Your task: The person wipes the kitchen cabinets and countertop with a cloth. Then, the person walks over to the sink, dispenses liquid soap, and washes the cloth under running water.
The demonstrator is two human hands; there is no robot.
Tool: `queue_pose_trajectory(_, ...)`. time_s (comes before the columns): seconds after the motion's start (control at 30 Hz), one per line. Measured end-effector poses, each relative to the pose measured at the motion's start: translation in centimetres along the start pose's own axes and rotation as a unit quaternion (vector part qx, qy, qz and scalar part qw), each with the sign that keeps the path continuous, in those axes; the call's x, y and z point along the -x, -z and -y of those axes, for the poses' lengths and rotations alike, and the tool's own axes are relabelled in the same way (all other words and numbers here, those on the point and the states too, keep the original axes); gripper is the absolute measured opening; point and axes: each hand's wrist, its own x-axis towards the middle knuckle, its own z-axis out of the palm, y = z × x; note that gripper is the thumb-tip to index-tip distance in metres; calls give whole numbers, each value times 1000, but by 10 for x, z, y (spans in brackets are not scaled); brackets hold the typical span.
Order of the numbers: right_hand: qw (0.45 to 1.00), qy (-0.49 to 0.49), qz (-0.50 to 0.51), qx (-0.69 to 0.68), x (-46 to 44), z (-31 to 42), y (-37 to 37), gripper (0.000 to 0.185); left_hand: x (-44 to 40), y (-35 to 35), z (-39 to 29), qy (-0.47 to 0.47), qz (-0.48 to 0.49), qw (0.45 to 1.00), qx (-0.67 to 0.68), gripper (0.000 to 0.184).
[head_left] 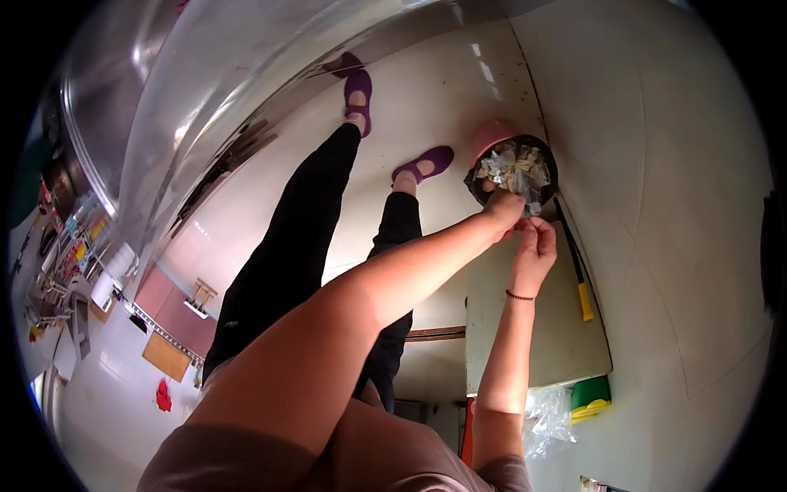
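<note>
My left hand [506,207] reaches across to the near rim of a pink bin [494,131] with a black liner [552,156]. Its fingers look curled, but what they hold is hidden. Crumpled clear plastic [531,197] lies against that hand, on top of pale scraps [512,168] filling the bin. Close beside it, my right hand [535,248], with a dark beaded bracelet [520,296] at the wrist, has its thumb and fingers pinched together. Anything between those fingertips is too small to make out. The two hands nearly touch.
A black stick with a yellow grip [584,302] lies along the wall by a pale green surface [566,344]. Clear plastic bags [548,420] and a green-yellow item [592,399] are below it. My purple shoes [426,162] stand left of the bin. A cluttered counter [106,369] is far left.
</note>
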Motion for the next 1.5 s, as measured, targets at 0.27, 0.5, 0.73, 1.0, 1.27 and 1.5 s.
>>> queue_pose_trajectory(0.27, 991, 68, 88, 70, 10, 37, -46, 63, -28, 4, 1, 70, 51, 986, 144, 44)
queue_pose_trajectory(0.5, 965, -214, 40, -147, -57, -22, -29, 59, 55, 0, -33, 60, 136, 983, 108, 55)
queue_pose_trajectory(0.73, 996, -67, -18, -61, -14, 46, -25, 55, 59, -20, -21, -138, -10, 966, 218, 48)
queue_pose_trajectory(1.0, 998, -1, -6, -60, 6, 76, -1, 60, 132, -8, -40, 32, 91, 986, 140, 62)
queue_pose_trajectory(1.27, 993, -101, 15, -67, 25, 122, 29, 61, 237, 32, -97, 87, 401, 890, 197, 61)
queue_pose_trajectory(1.5, 857, -101, 87, -499, 79, 230, 4, 66, 337, 125, -216, -51, 477, 853, 206, 71)
